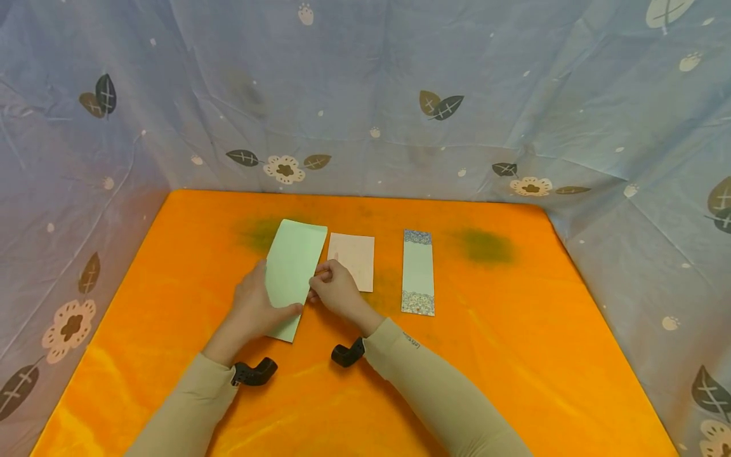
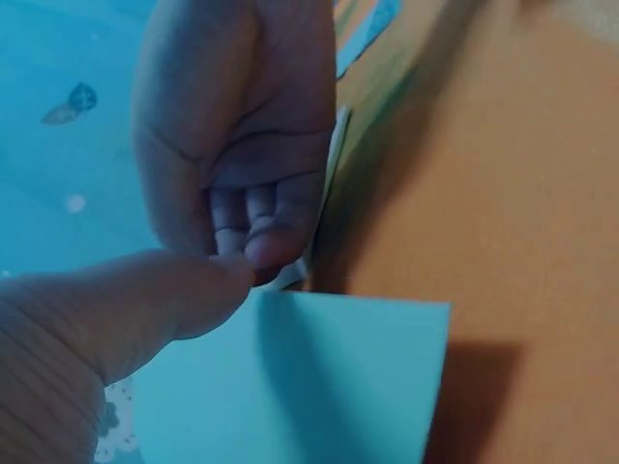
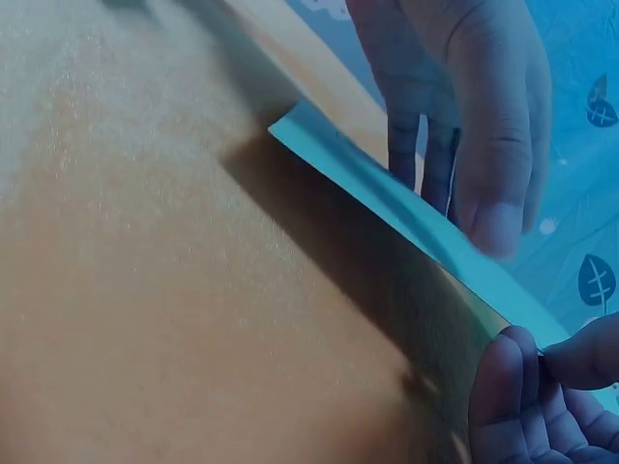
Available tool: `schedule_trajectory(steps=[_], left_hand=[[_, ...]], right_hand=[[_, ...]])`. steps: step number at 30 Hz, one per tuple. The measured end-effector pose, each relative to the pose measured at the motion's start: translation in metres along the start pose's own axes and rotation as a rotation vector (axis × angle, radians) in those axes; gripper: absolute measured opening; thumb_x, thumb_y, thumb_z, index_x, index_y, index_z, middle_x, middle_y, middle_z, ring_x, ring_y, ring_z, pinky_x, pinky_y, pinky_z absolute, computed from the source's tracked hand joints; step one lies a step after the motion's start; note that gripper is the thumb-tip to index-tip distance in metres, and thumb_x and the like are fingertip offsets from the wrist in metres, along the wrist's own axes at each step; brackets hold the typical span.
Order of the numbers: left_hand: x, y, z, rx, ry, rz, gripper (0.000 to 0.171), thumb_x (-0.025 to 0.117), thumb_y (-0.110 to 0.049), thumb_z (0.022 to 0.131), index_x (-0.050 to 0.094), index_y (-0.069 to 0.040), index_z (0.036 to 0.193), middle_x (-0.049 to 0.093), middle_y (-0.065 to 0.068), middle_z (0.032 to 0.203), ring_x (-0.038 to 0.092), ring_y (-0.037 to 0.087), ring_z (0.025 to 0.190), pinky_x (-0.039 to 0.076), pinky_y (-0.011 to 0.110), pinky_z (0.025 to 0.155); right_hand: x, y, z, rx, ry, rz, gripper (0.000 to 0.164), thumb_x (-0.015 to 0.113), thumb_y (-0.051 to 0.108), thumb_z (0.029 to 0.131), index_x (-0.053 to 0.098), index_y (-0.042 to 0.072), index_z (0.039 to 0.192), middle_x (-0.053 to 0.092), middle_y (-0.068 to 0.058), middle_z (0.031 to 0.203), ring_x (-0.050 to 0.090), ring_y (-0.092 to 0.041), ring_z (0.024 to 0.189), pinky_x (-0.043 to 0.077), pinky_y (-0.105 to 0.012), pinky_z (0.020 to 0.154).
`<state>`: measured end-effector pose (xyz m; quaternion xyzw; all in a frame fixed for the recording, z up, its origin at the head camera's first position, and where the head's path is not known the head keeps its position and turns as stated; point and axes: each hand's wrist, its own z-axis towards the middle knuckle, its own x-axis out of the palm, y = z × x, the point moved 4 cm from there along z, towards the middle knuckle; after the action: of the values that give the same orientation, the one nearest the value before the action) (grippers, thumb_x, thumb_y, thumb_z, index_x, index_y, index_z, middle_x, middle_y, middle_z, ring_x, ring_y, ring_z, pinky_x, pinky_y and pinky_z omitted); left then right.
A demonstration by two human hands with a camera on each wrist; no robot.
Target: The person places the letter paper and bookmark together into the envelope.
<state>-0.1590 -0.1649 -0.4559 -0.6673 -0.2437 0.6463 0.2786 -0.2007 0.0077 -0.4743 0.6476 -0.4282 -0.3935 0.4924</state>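
Note:
A long pale green sheet of paper (image 1: pixel 295 260) is held raised and tilted above the orange cloth, its shadow showing in the right wrist view. My left hand (image 1: pixel 253 304) holds it from the left, with the thumb (image 2: pixel 184 300) across the front and the fingers passing behind the sheet. On the opposite side, my right hand (image 1: pixel 342 292) pinches the right edge of the paper between thumb and index finger (image 3: pixel 503 377). Its other fingers are curled. A pale pink square of paper (image 1: pixel 360 254) lies flat just behind the right hand, which partly covers it.
To the right lies a white strip with lace-patterned ends (image 1: pixel 418 270). Orange cloth (image 1: pixel 514 349) covers the table. Grey-blue curtains (image 1: pixel 365 76) printed with leaves and flowers stand at the back and both sides. Black camera mounts (image 1: pixel 256 372) sit at the wrists.

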Motion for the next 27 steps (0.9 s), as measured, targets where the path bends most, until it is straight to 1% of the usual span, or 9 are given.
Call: schedule_trajectory(steps=[3, 5, 8, 13, 17, 20, 23, 25, 27], left_hand=[[0.004, -0.005, 0.001, 0.015, -0.016, 0.049, 0.107, 0.087, -0.043, 0.066, 0.026, -0.001, 0.144, 0.047, 0.022, 0.122, 0.043, 0.042, 0.108, 0.034, 0.057, 0.089], [0.007, -0.006, 0.001, -0.007, -0.009, 0.071, 0.107, 0.086, -0.046, 0.066, 0.026, -0.002, 0.143, 0.047, 0.021, 0.121, 0.042, 0.043, 0.109, 0.034, 0.058, 0.087], [0.011, -0.007, 0.000, -0.039, 0.008, 0.095, 0.111, 0.084, -0.047, 0.068, 0.021, -0.001, 0.147, 0.043, 0.024, 0.128, 0.037, 0.049, 0.114, 0.032, 0.061, 0.088], [0.014, -0.006, -0.001, -0.048, 0.043, 0.117, 0.118, 0.083, -0.047, 0.069, 0.013, -0.002, 0.151, 0.036, 0.028, 0.137, 0.029, 0.051, 0.122, 0.026, 0.063, 0.093], [0.013, -0.003, -0.004, -0.025, 0.122, 0.137, 0.122, 0.084, -0.044, 0.068, 0.008, -0.004, 0.154, 0.027, 0.029, 0.144, 0.022, 0.051, 0.127, 0.021, 0.064, 0.095], [0.010, 0.000, -0.007, 0.014, 0.179, 0.162, 0.124, 0.086, -0.040, 0.068, 0.005, -0.004, 0.155, 0.020, 0.029, 0.150, 0.016, 0.052, 0.130, 0.017, 0.066, 0.097], [0.007, 0.002, -0.010, 0.054, 0.211, 0.187, 0.124, 0.087, -0.036, 0.068, 0.005, -0.006, 0.155, 0.017, 0.026, 0.153, 0.015, 0.053, 0.132, 0.015, 0.067, 0.099], [0.005, 0.002, -0.011, 0.075, 0.222, 0.199, 0.124, 0.087, -0.033, 0.067, 0.004, -0.006, 0.156, 0.016, 0.025, 0.154, 0.015, 0.053, 0.132, 0.014, 0.067, 0.100], [0.004, 0.002, -0.012, 0.086, 0.228, 0.206, 0.123, 0.086, -0.029, 0.067, 0.004, -0.006, 0.156, 0.016, 0.024, 0.154, 0.015, 0.053, 0.132, 0.014, 0.067, 0.100]], right_hand=[[0.000, -0.001, 0.000, 0.002, 0.000, 0.002, 0.018, 0.060, 0.005, 0.094, 0.050, 0.000, 0.108, 0.064, -0.015, 0.082, 0.067, -0.028, 0.067, 0.058, -0.033, 0.066], [0.000, -0.001, -0.001, 0.002, 0.002, 0.003, 0.018, 0.060, 0.005, 0.094, 0.049, 0.000, 0.107, 0.064, -0.015, 0.080, 0.067, -0.027, 0.066, 0.058, -0.034, 0.066], [0.001, -0.001, -0.002, 0.005, -0.003, -0.002, 0.019, 0.060, 0.005, 0.094, 0.049, 0.000, 0.107, 0.064, -0.014, 0.077, 0.067, -0.026, 0.064, 0.058, -0.033, 0.066], [-0.002, -0.002, -0.004, 0.022, -0.004, 0.026, 0.025, 0.060, 0.005, 0.094, 0.045, -0.001, 0.112, 0.065, -0.016, 0.079, 0.068, -0.030, 0.066, 0.059, -0.034, 0.067], [-0.012, -0.003, -0.005, 0.022, -0.031, 0.080, 0.025, 0.059, 0.008, 0.095, 0.043, 0.000, 0.111, 0.064, -0.019, 0.081, 0.068, -0.034, 0.071, 0.059, -0.038, 0.069], [-0.023, -0.002, -0.006, 0.008, -0.066, 0.074, 0.023, 0.058, 0.010, 0.096, 0.042, -0.001, 0.109, 0.064, -0.020, 0.081, 0.068, -0.034, 0.073, 0.059, -0.038, 0.069], [-0.033, -0.003, -0.008, -0.003, -0.083, 0.067, 0.024, 0.055, 0.009, 0.096, 0.044, -0.002, 0.114, 0.065, -0.019, 0.084, 0.068, -0.035, 0.073, 0.059, -0.039, 0.069], [-0.038, -0.004, -0.010, -0.004, -0.082, 0.070, 0.026, 0.054, 0.008, 0.097, 0.045, -0.001, 0.120, 0.065, -0.019, 0.087, 0.067, -0.036, 0.073, 0.059, -0.039, 0.069], [-0.042, -0.005, -0.012, 0.005, -0.079, 0.068, 0.027, 0.053, 0.008, 0.098, 0.046, -0.002, 0.121, 0.065, -0.018, 0.091, 0.067, -0.037, 0.074, 0.059, -0.039, 0.070]])
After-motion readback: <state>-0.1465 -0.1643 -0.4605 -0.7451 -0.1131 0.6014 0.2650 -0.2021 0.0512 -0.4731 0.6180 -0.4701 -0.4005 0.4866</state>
